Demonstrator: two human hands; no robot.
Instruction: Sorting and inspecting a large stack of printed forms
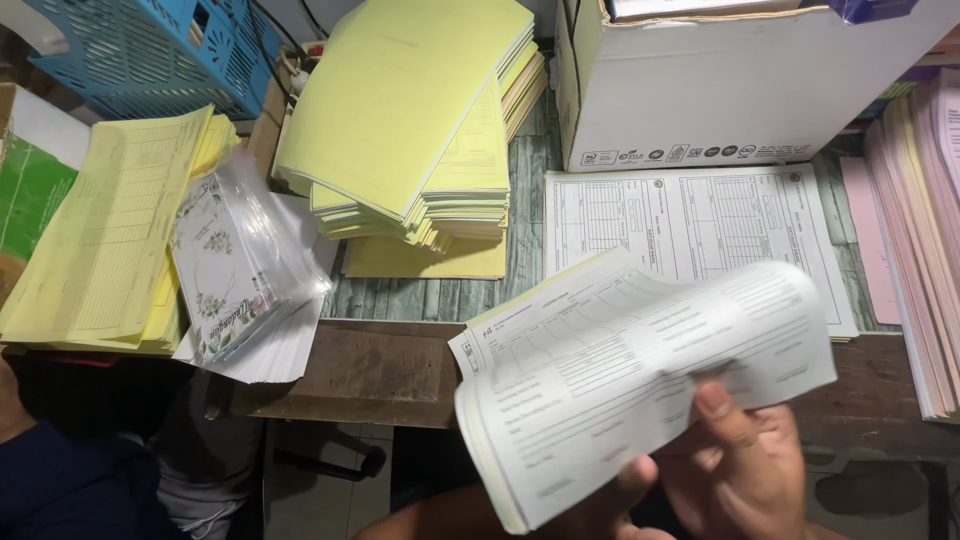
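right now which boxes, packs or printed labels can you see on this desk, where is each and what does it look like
White cardboard box: back right of the desk, rectangular, a row of small dark symbols along its bottom edge.
Clear plastic pack: left of centre, holding white cards with a green floral print.
Green and white carton: far left edge, partly cut off.
Blue plastic basket: back left, latticed.
Right hand: holds a bent pad of printed forms.

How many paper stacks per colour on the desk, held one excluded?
Yellow stacks: 2, the big middle stack and the left stack
White form stack: 1
Pink stack: 1, at the right edge
Total: 4
The right hand holds a separate white form pad.
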